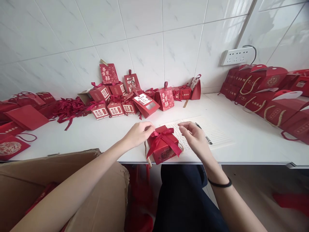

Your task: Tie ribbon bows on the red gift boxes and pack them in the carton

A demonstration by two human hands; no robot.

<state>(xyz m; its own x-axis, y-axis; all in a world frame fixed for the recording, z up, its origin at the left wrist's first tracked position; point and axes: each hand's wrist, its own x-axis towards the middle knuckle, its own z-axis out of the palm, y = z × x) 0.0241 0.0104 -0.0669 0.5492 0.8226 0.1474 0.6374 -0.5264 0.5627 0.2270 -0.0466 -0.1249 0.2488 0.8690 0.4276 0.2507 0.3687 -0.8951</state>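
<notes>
A small red gift box [161, 149] stands near the table's front edge, with a dark red ribbon bow [164, 138] tied on its top. Gold twisted cord handles [149, 159] hang at its sides. My left hand [140, 132] is at the left end of the bow, thumb and fingertips drawn together; whether ribbon is between them cannot be made out. To the right of the box, my right hand [194, 137] hovers over a sheet of paper with its fingers loosely curled and a small gap at the thumb. It is apart from the bow and holds nothing visible.
Lined paper [217, 133] and a pen [207, 137] lie behind my right hand. Small red boxes [116, 109] are piled at the wall beside loose ribbons [70, 109]. Larger red boxes [270, 77] line the right. A cardboard carton [103, 193] is at lower left.
</notes>
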